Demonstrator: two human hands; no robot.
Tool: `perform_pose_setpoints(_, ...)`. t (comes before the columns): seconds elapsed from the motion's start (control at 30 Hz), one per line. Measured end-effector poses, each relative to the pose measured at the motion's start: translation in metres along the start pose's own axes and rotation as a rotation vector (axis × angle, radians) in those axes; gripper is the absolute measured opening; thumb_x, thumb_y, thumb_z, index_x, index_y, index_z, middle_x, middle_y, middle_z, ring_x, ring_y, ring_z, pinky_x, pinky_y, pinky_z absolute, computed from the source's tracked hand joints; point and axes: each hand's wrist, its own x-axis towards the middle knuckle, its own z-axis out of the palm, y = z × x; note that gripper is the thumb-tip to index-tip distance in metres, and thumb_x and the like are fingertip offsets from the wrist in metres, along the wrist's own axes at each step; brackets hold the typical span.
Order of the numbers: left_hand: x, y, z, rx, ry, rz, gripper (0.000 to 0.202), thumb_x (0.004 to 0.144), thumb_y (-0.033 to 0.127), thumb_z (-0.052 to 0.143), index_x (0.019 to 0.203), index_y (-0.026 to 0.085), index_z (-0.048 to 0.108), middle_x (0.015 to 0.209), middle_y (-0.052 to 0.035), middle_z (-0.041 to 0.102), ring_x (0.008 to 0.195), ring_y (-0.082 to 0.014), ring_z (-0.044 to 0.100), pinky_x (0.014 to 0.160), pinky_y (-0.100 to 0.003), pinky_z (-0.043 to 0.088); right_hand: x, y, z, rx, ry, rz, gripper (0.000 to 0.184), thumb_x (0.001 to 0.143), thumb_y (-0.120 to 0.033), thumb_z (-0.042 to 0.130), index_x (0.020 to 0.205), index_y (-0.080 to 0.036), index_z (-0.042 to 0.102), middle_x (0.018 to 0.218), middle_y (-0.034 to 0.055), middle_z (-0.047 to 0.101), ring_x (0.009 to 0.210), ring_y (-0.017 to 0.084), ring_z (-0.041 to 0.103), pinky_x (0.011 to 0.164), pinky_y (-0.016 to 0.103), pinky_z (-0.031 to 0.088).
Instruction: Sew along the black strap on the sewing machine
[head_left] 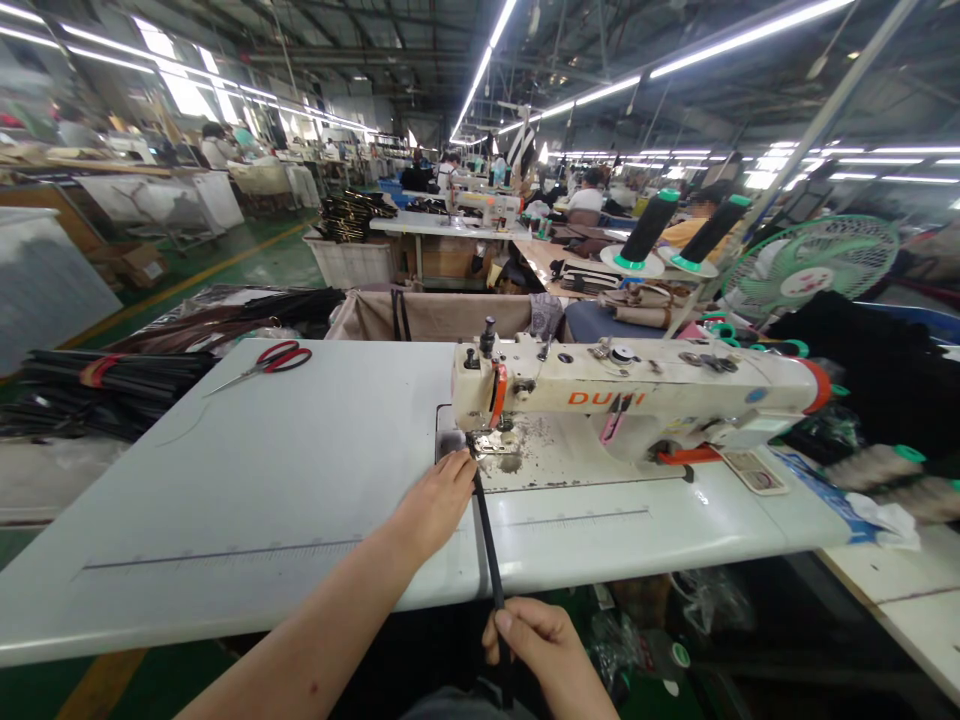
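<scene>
A narrow black strap runs from under the needle of a cream sewing machine back over the table's front edge. My left hand lies on the white table beside the strap, fingertips pressed to it just in front of the presser foot. My right hand is below the table edge, fingers pinched on the strap's near end and holding it taut.
Red-handled scissors lie at the table's far left. Bundles of black straps are stacked at the left. Two black thread cones and a green fan stand behind the machine. Other people work at distant stations.
</scene>
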Motion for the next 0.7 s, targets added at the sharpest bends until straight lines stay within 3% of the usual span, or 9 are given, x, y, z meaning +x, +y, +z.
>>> perform_pose_setpoints(0.27,-0.005,-0.004,-0.006,-0.043,0.017,0.099,0.024,0.102,0.013,0.049,0.122,0.013,0.062,0.124,-0.0119,0.067,0.125,-0.0252,0.061,0.113,-0.041,0.05,-0.004,-0.012,0.0,0.067,-0.085,-0.012,0.051,0.091,-0.063,0.068,0.072,-0.018,0.082,0.067,0.0066,0.068,0.067,0.02,0.06,0.068,0.033,0.042)
perform_pose_setpoints(0.47,-0.006,-0.001,-0.007,-0.011,-0.019,0.116,0.03,0.1,0.008,0.047,0.126,0.012,0.061,0.127,-0.012,0.066,0.125,-0.0252,0.061,0.115,-0.041,0.048,-0.004,-0.021,0.0,-0.009,-0.132,-0.165,0.045,0.091,-0.058,0.071,0.071,-0.019,0.078,0.081,0.007,0.068,0.085,0.024,0.062,0.082,0.036,0.044)
perform_pose_setpoints(0.53,-0.009,-0.001,-0.002,0.001,-0.027,0.122,0.032,0.099,0.007,0.046,0.127,0.013,0.061,0.13,-0.0121,0.065,0.13,-0.026,0.059,0.117,-0.043,0.047,-0.002,-0.02,0.002,0.012,-0.1,-0.157,0.041,0.085,-0.057,0.079,0.076,-0.018,0.074,0.082,0.0045,0.066,0.08,0.02,0.058,0.077,0.033,0.042)
perform_pose_setpoints(0.7,-0.016,-0.006,0.018,0.029,0.005,0.135,0.042,0.095,0.002,0.046,0.133,0.014,0.06,0.135,-0.0118,0.065,0.131,-0.0264,0.059,0.117,-0.044,0.048,0.014,-0.008,0.006,0.029,-0.033,-0.076,0.052,0.071,-0.066,0.086,0.074,-0.018,0.065,0.064,-0.0037,0.052,0.059,0.011,0.039,0.058,0.026,0.029)
